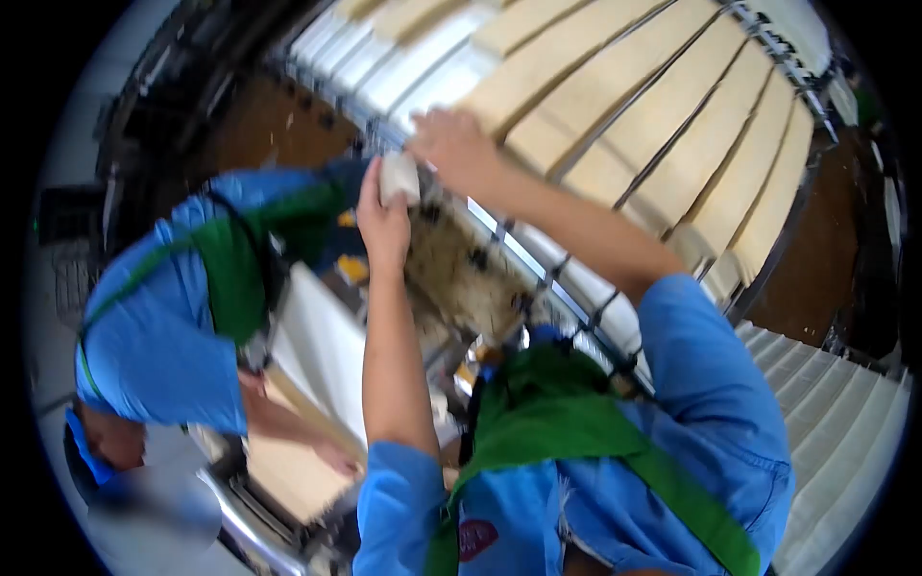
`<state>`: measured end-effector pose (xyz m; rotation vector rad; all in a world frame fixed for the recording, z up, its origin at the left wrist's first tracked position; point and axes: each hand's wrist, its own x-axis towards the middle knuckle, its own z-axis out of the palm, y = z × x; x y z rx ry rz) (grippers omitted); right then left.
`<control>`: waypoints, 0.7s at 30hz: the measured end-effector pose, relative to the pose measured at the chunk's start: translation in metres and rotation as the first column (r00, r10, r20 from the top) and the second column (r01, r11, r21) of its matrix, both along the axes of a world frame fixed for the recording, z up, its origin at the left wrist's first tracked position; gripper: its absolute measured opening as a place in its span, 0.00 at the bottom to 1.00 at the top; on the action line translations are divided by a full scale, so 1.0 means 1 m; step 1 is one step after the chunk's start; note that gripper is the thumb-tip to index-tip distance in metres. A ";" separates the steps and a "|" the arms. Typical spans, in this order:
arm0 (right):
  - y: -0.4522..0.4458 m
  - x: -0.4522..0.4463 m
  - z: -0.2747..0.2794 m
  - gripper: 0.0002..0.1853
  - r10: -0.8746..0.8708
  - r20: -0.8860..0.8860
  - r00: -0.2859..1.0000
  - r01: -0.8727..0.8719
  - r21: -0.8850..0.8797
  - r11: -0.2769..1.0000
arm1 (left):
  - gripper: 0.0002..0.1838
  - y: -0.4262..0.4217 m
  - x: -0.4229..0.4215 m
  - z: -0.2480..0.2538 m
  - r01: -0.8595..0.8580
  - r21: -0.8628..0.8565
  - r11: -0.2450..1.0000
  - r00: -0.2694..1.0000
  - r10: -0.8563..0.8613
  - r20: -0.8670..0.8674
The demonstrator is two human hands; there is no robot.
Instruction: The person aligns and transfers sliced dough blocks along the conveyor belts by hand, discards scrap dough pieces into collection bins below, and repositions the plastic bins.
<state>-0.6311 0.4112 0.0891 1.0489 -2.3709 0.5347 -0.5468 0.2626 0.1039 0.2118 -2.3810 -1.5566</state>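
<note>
My left hand [384, 216] is closed round a short, pale, rounded piece [400, 180], held upright beside the edge of the rack. To its right, my right hand [451, 149] reaches over the near ends of long flat strips [615, 106] in cream and white, laid side by side on the rack. The fingers of my right hand are blurred and partly bent near the strip ends; whether they hold anything is unclear. A small gap lies between the pale piece and my right hand.
At the left a co-worker [163, 336] in blue shirt and green apron bends over a cream board [298, 475], one hand on it. A metal rail [528, 259] runs along the rack's near side. More pale ribbed strips [836, 413] lie at the lower right.
</note>
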 end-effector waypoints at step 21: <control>0.034 0.147 0.015 0.05 -0.240 0.426 0.872 0.319 -0.124 0.939 | 0.55 -0.099 0.443 -0.040 0.188 -0.618 0.763 0.864 0.171 0.474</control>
